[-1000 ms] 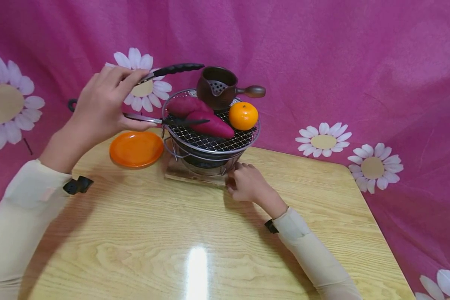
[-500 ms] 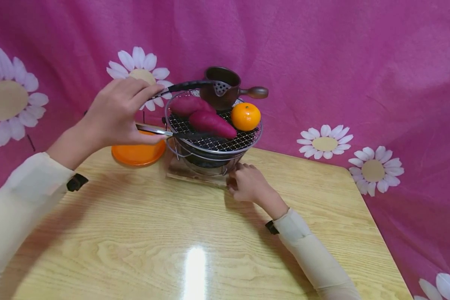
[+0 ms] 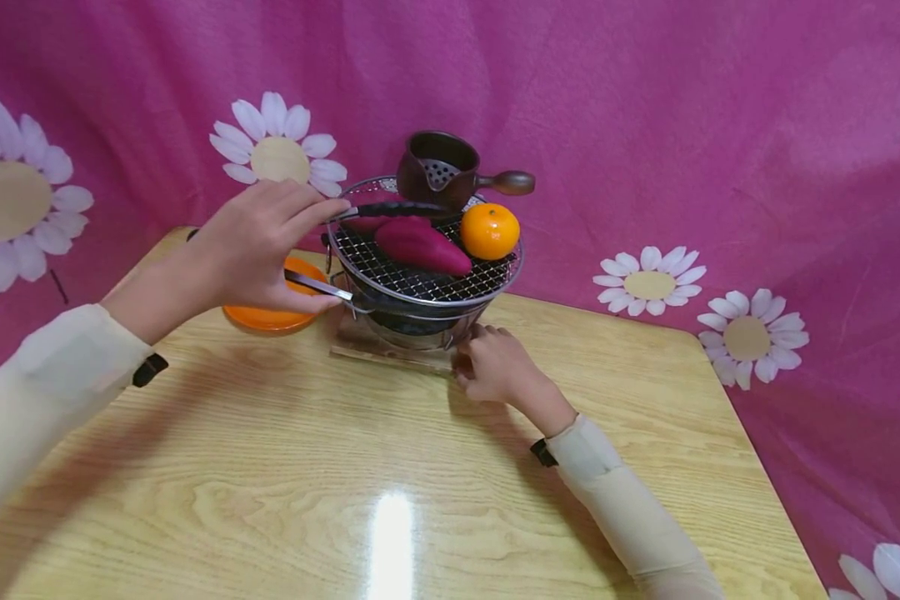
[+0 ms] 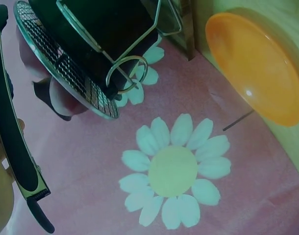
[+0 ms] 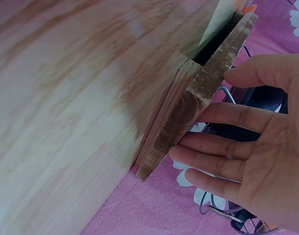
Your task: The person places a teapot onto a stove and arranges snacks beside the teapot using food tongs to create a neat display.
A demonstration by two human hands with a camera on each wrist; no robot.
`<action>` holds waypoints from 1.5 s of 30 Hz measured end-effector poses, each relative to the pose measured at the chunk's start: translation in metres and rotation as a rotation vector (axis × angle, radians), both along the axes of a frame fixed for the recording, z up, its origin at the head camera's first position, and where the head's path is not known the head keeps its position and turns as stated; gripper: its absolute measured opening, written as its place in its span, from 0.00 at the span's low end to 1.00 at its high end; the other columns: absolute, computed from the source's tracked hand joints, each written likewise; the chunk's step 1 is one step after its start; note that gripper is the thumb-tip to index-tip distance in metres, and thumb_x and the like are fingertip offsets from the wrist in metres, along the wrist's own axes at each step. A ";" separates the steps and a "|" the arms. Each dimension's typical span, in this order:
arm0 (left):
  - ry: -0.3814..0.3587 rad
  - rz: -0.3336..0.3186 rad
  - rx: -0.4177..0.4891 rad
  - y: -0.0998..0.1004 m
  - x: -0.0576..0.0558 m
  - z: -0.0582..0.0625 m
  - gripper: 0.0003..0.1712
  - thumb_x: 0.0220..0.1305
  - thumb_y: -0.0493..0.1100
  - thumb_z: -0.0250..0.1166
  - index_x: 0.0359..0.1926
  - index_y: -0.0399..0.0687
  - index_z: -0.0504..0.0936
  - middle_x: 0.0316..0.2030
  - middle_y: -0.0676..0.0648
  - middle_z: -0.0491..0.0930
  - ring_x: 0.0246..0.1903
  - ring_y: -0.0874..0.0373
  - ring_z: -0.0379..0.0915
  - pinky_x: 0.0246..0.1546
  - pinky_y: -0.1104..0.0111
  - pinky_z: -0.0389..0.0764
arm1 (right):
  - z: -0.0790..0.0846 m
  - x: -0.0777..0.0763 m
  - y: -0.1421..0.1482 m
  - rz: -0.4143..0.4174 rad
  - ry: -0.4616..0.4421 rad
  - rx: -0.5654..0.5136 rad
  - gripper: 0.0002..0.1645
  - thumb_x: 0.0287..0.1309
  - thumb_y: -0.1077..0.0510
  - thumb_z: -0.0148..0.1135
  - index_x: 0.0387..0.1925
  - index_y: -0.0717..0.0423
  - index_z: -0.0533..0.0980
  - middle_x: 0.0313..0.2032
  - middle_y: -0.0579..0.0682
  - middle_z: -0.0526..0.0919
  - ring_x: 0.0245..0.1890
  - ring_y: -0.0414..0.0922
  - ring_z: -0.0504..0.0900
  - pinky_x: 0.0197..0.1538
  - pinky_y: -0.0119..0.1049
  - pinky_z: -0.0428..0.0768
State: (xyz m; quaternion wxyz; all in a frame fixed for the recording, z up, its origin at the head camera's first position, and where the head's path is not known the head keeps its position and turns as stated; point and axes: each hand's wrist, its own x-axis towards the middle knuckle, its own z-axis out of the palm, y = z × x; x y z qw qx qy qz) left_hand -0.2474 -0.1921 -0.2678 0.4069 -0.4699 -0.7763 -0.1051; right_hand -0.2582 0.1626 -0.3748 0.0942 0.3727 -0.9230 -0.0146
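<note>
My left hand (image 3: 258, 246) holds black-and-steel tongs (image 3: 397, 210) between thumb and fingers, their arms spread apart. The upper arm of the tongs lies across the rear purple sweet potato (image 3: 367, 200) and partly hides it; the lower arm reaches the near left rim of the round wire grill (image 3: 431, 287). A front sweet potato (image 3: 427, 248) lies on the mesh between them. My right hand (image 3: 495, 362) is at the right corner of the wooden base (image 3: 390, 357) under the grill. In the right wrist view, thumb and fairly straight fingers (image 5: 213, 161) touch the board's edge (image 5: 186, 105).
On the grill also stand a dark brown pot (image 3: 427, 177) with a side handle, at the back, and a mandarin orange (image 3: 490, 232) at the right. An orange plate (image 3: 270, 319) sits on the table left of the grill, partly behind my left hand. A pink flowered cloth (image 3: 607, 125) hangs behind.
My left hand has come down and to the right with the tongs, bringing the upper arm from beside the pot to over the rear sweet potato. My right hand stays put.
</note>
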 end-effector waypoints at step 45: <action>0.063 -0.106 -0.167 0.021 0.015 -0.037 0.52 0.61 0.77 0.52 0.59 0.32 0.78 0.45 0.37 0.82 0.44 0.43 0.78 0.41 0.53 0.80 | -0.001 -0.002 0.001 0.014 0.019 -0.013 0.15 0.49 0.54 0.67 0.16 0.48 0.70 0.24 0.47 0.73 0.29 0.52 0.77 0.36 0.49 0.79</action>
